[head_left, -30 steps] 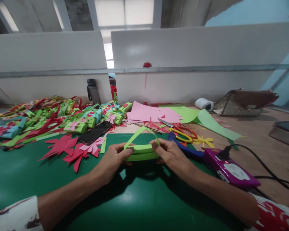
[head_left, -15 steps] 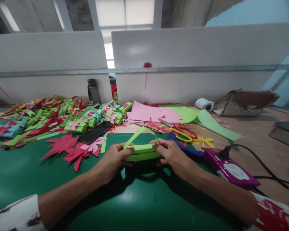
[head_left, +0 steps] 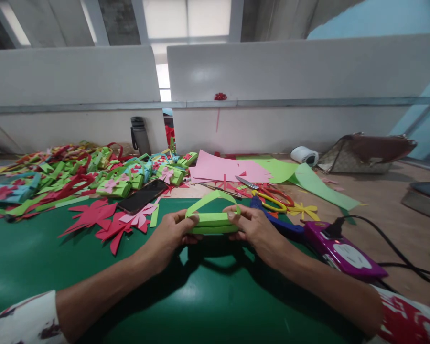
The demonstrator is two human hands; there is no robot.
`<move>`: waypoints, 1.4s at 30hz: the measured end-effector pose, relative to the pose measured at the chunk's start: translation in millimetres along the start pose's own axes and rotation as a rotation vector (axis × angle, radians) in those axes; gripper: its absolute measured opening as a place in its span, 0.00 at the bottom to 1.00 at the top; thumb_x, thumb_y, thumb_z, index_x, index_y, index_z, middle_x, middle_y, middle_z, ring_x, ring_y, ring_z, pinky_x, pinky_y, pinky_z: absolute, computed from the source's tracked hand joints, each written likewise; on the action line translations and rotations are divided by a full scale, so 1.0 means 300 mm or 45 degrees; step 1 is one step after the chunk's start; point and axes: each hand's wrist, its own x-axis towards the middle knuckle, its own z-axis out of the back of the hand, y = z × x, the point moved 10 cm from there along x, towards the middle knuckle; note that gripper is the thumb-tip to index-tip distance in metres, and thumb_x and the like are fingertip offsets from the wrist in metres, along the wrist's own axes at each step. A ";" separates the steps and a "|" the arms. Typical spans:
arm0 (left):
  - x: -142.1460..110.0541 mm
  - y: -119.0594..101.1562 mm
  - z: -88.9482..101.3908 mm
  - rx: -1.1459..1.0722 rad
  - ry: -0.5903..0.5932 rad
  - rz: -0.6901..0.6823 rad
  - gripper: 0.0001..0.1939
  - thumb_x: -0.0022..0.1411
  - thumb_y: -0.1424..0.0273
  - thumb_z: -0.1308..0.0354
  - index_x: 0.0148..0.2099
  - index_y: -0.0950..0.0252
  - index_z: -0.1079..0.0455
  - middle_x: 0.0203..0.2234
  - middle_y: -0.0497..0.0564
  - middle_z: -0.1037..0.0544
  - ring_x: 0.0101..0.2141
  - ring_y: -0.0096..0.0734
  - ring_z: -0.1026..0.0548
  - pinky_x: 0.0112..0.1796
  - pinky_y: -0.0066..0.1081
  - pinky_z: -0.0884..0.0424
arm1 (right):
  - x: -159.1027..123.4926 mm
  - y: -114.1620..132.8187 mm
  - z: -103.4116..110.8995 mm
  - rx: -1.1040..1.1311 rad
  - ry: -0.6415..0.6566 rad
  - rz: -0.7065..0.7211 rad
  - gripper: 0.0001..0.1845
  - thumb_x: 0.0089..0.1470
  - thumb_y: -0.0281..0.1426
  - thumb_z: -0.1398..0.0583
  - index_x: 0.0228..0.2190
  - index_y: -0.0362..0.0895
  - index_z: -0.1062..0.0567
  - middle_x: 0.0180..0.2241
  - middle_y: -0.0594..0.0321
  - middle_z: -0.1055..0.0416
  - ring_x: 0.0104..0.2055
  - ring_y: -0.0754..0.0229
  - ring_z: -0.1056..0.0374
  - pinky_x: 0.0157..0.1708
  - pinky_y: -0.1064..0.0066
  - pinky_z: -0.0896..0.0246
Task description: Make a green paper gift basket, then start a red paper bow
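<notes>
A small light-green paper bag (head_left: 213,220) with a strip handle arching over its top is held up above the green table surface (head_left: 215,306). My left hand (head_left: 175,232) pinches its left end, thumb on the near face. Its right end is gripped by my right hand (head_left: 251,229) in the same way, with the fingers behind partly hidden. To the left lie red paper flowers (head_left: 93,215), a pink paper flower (head_left: 140,216) and a dark phone (head_left: 142,197).
Beyond my hands lie pink paper sheets (head_left: 229,167), scissors with yellow handles (head_left: 272,200) and a blue-handled tool (head_left: 279,224). A purple power strip (head_left: 344,251) with cables sits right. Finished paper bags (head_left: 116,186) are heaped left, near a grey bottle (head_left: 139,135).
Both hands keep hold of the green paper bag. It has tilted slightly, its handle now looking lower and rounder and its underside less visible.
</notes>
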 end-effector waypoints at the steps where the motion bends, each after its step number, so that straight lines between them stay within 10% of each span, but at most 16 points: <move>1: 0.000 0.000 0.001 -0.004 -0.006 -0.001 0.15 0.57 0.60 0.44 0.41 0.66 0.30 0.33 0.52 0.26 0.30 0.28 0.28 0.32 0.26 0.31 | 0.000 -0.002 -0.001 0.010 -0.002 -0.003 0.12 0.47 0.40 0.41 0.29 0.44 0.31 0.27 0.64 0.36 0.32 0.61 0.38 0.28 0.71 0.36; 42: -0.009 -0.002 -0.010 0.041 0.007 0.104 0.15 0.56 0.59 0.46 0.36 0.67 0.30 0.23 0.50 0.28 0.20 0.26 0.30 0.19 0.23 0.38 | 0.011 -0.027 -0.017 -0.130 0.079 -0.060 0.10 0.51 0.37 0.47 0.28 0.44 0.31 0.21 0.68 0.38 0.21 0.67 0.41 0.18 0.77 0.45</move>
